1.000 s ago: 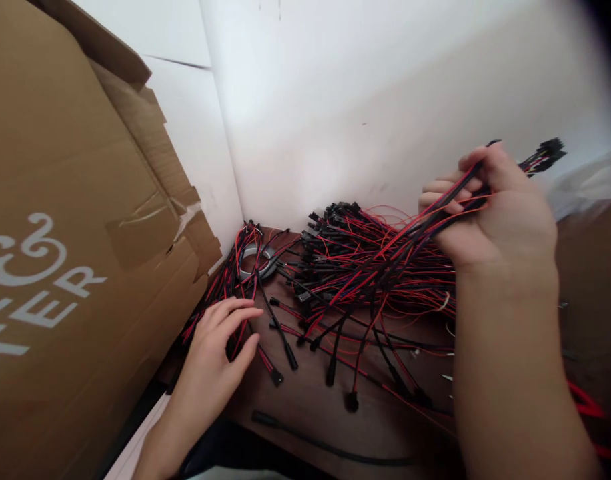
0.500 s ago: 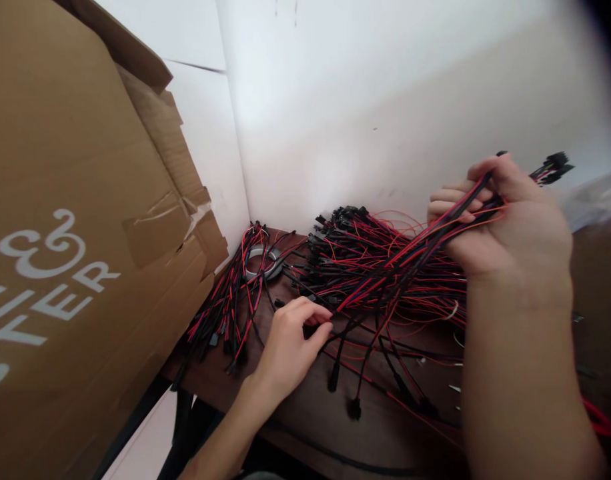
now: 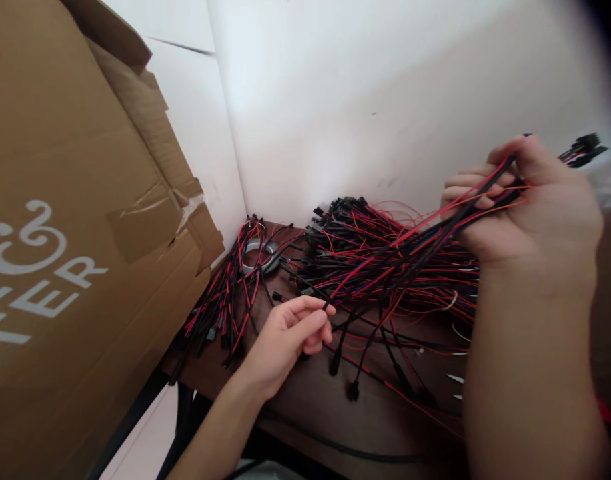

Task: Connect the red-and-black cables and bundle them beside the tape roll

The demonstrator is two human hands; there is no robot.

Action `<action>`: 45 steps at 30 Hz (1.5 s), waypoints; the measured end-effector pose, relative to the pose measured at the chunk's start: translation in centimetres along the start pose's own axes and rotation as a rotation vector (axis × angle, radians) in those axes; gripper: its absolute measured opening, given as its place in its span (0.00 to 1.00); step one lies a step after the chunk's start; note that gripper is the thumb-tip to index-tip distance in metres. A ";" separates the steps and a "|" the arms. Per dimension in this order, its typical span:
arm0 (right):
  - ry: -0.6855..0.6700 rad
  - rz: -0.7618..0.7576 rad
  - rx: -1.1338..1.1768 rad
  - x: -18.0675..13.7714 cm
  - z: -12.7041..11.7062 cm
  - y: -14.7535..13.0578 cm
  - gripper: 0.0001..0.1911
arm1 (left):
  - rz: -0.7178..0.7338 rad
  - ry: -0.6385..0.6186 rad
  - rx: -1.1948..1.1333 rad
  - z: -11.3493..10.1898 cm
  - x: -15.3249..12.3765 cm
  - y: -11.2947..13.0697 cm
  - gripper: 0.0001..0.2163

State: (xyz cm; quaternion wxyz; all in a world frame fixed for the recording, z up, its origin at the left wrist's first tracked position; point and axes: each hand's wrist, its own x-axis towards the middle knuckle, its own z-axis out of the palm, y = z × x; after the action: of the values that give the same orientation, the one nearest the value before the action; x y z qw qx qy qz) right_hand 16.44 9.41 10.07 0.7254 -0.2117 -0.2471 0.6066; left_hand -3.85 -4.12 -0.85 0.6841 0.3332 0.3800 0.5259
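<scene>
A cardboard box [image 3: 85,167] stands at left, its inside hidden. Loosely spread over the smaller cable bundle [image 3: 230,287] a second ago, the left hand [image 3: 295,330] now pinches a strand of the wire bunch [image 3: 425,247] between thumb and fingers. The right hand [image 3: 540,200] is curled around that bunch, raised, connectors [image 3: 583,150] jutting out beyond it. The bunch slants across the big cable pile [image 3: 343,257] on the counter [image 3: 380,427].
</scene>
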 end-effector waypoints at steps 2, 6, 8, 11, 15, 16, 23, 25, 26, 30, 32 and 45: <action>0.020 -0.006 -0.010 -0.1 0.1 0.0 0.25 | -0.048 -0.057 -0.098 -0.1 0.0 0.2 0.09; 0.049 -0.018 -0.027 -0.2 0.4 0.0 0.24 | -0.134 -0.161 -0.247 -0.4 0.0 0.3 0.06; 0.052 -0.009 -0.023 -0.3 0.5 0.0 0.24 | -0.157 -0.175 -0.262 -0.4 0.0 0.3 0.06; 0.030 0.023 0.008 -0.3 0.5 0.0 0.25 | -0.118 -0.146 -0.110 -0.1 -0.1 0.2 0.07; -0.003 0.038 0.050 -0.3 0.3 0.0 0.25 | 0.062 -0.056 0.294 0.6 -0.4 0.1 0.08; -0.013 0.041 0.056 -0.3 0.3 0.0 0.24 | 0.113 -0.036 0.379 0.8 -0.5 0.0 0.07; -0.048 0.049 0.059 -0.2 0.1 0.0 0.22 | 0.453 0.122 0.798 0.8 -1.0 -0.5 0.07; -0.031 0.046 0.054 -0.2 0.3 0.0 0.24 | 0.535 0.183 0.882 0.6 -1.0 -0.8 0.07; -0.029 0.046 0.052 -0.2 0.3 0.1 0.24 | 0.566 0.206 0.912 0.5 -1.0 -1.0 0.07; -0.054 0.063 0.055 -0.3 0.4 0.1 0.23 | 0.628 0.224 0.962 0.4 -1.0 -1.5 0.08; -0.063 0.061 0.048 -0.3 0.4 0.1 0.23 | 0.631 0.211 0.977 0.6 -1.0 -1.6 0.11; -0.091 0.219 0.230 -0.3 -0.1 -0.2 0.18 | 0.466 0.596 1.615 -5.5 0.3 2.1 0.13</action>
State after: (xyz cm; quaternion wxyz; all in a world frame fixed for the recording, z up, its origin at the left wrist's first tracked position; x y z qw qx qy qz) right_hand 16.56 9.05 10.09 0.6624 -0.1254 -0.1840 0.7153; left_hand -9.59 -3.00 -1.80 -0.0109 0.6317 0.7195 0.2884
